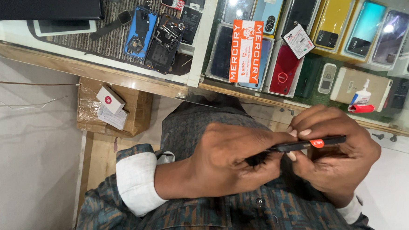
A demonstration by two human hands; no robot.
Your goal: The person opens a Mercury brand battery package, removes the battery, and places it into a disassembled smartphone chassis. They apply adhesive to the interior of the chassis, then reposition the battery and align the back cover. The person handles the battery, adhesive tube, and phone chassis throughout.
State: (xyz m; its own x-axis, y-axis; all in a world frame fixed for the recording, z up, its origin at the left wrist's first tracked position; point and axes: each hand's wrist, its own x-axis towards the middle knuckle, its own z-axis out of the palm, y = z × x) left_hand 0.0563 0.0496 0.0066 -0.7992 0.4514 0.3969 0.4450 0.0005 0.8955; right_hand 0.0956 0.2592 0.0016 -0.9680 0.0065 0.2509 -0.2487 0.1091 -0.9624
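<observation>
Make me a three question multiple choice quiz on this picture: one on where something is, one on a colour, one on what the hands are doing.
1. Where does the orange card lie?
A. on the glass counter
B. on the cardboard box
C. in the left hand

2. What colour is the sticker on the thin black phone?
A. green
B. red
C. white

3. How is the phone held?
A. flat on the counter
B. by the right hand alone
C. between both hands

Answers:
1. A, it rests on the glass above the displayed phones.
2. B, a red patch shows on its edge.
3. C, fingers of both hands grip it, clear of the counter.
</observation>
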